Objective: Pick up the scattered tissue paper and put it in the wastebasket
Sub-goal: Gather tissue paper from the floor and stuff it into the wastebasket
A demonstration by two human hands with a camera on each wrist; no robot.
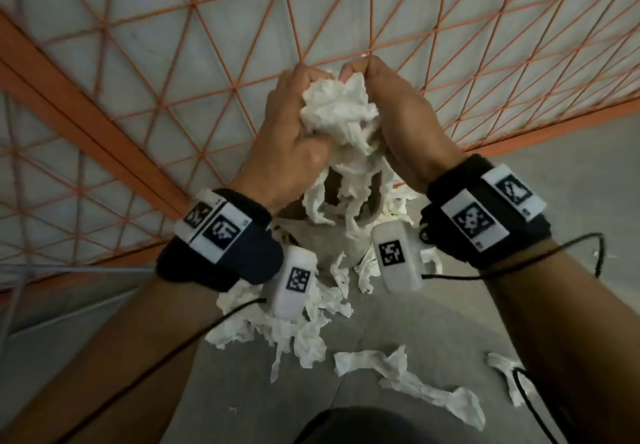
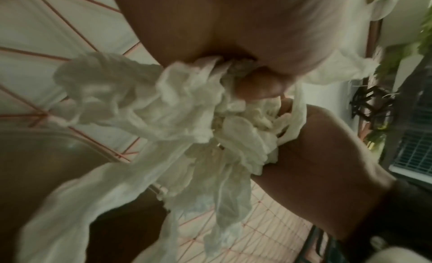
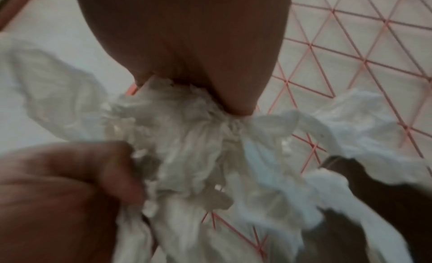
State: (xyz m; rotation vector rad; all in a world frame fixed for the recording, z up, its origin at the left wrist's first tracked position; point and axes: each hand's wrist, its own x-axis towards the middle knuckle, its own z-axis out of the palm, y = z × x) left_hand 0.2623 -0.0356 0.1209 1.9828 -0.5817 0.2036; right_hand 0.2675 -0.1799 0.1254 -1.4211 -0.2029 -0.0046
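Both hands are raised together and grip one crumpled wad of white tissue paper (image 1: pixel 341 107). My left hand (image 1: pixel 294 128) curls round its left side, my right hand (image 1: pixel 394 121) round its right side. Torn strands hang down from the wad. In the left wrist view the left hand (image 2: pixel 257 86) pinches the tissue wad (image 2: pixel 175 110) against the right hand (image 2: pixel 315 156). The right wrist view shows the right hand (image 3: pixel 236 100) buried in the tissue wad (image 3: pixel 198 147). Under the hands a brown wastebasket (image 1: pixel 330 194) shows through the strands, mostly hidden; its rim (image 2: pixel 58 136) appears blurred.
More tissue lies on the grey floor: a heap (image 1: pixel 277 332) beneath my left wrist, a long strip (image 1: pixel 405 374) and a piece (image 1: pixel 509 378) to the right. An orange triangular metal lattice (image 1: pixel 207 45) over a white surface fills the far side. Dark clothing (image 1: pixel 363 426) shows at the bottom.
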